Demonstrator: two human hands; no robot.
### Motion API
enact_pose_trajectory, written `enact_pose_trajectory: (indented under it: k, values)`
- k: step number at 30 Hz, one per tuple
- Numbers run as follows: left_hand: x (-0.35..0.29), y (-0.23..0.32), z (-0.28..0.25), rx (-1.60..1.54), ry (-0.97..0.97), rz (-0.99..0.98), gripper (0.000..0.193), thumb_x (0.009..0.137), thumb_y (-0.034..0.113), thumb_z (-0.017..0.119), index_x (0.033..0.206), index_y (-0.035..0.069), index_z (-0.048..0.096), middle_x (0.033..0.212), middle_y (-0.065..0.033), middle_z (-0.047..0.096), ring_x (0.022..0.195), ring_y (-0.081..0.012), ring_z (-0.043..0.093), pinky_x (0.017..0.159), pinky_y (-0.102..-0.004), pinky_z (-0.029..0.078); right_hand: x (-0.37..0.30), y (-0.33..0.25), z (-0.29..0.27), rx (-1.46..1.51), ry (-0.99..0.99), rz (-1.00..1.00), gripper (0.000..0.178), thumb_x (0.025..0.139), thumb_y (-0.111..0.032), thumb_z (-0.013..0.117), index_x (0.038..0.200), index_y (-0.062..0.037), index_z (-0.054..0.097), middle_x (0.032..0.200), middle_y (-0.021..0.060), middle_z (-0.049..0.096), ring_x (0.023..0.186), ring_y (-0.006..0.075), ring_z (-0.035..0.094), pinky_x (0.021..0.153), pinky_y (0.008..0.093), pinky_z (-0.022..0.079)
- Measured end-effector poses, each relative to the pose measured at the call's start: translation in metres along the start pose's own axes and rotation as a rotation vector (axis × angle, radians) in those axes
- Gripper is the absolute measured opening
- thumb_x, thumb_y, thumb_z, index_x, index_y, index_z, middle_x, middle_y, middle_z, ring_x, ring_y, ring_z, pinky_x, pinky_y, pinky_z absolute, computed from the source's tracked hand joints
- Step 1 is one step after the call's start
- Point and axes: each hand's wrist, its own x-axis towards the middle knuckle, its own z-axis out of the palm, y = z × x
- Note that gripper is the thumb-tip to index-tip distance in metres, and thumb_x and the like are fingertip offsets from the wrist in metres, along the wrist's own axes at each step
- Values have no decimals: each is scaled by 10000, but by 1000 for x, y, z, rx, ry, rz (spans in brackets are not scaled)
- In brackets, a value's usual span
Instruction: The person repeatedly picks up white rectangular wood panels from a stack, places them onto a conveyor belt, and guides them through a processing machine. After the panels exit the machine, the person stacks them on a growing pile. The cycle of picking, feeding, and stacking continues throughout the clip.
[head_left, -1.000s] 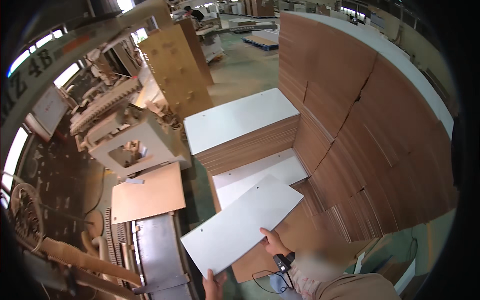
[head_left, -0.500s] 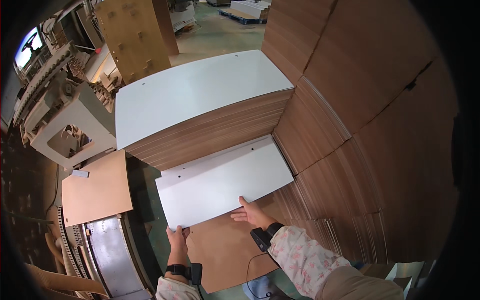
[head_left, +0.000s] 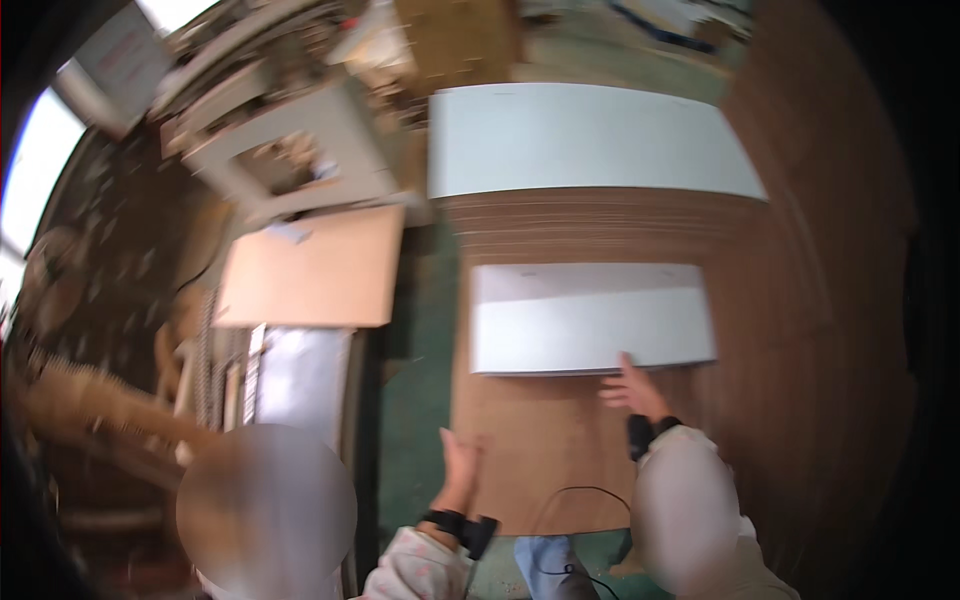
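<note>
A white panel (head_left: 595,325) lies on a low stack, its near edge toward me. My right hand (head_left: 635,392) is at that near edge, thumb up against it and fingers stretched left just below; it grips nothing. Lower left, apart from the panel, my left hand (head_left: 461,472) is held over the left edge of a brown board (head_left: 550,455), thumb and fingers apart, holding nothing. Both wrists carry black straps with small black boxes. Motion smears the picture, so fine finger detail is lost.
Behind the panel rises a taller stack topped by a white panel (head_left: 595,140). Brown stacked boards (head_left: 830,300) wall the right side. On the left are a tan board (head_left: 315,270), a metal-topped conveyor (head_left: 300,375) and a pale machine housing (head_left: 290,150). A black cable (head_left: 575,488) hangs near my legs.
My left hand has come off the panel's near left corner and moved toward me. The right hand stays by the near edge. The view has swung left, shifting the scene rightward.
</note>
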Motion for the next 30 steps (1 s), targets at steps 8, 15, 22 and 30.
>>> enact_pose_trajectory:
  k: [8, 15, 22, 30]
  values:
    - [-305, -123, -116, -100, 201, -558, 562, 841, 195, 530, 1198, -96, 208, 908, -191, 598, 782, -272, 606, 694, -354, 490, -127, 166, 85, 671, -795, 544, 402, 883, -459, 416, 776, -95, 548, 678, 50, 551, 656, 208, 553, 646, 334, 498]
    - [-499, -373, -194, 471, 265, 255, 364, 822, 376, 483, 1004, 61, 515, 855, -170, 577, 695, -267, 564, 443, -347, 434, -358, 234, 273, -381, -1083, 889, 546, 891, -402, 432, 1279, -34, 322, 1257, 179, 437, 1127, 319, 452, 944, 450, 358]
    - [-647, -373, -129, -441, 895, -179, 403, 810, 347, 493, 547, 48, 561, 505, -70, 553, 366, -147, 471, 330, -299, 339, -489, 267, 398, -983, -1182, 787, 408, 883, -275, 445, 1204, -39, 357, 1036, 204, 567, 892, 345, 591, 771, 447, 500]
    - [-758, -420, 32, -1601, 1527, -284, 278, 825, 286, 521, 890, 18, 547, 833, -104, 623, 691, -197, 611, 568, -311, 488, -623, 388, 375, -1609, -1511, 1032, 442, 899, -297, 454, 1239, -41, 336, 1078, 213, 535, 905, 324, 585, 753, 387, 500]
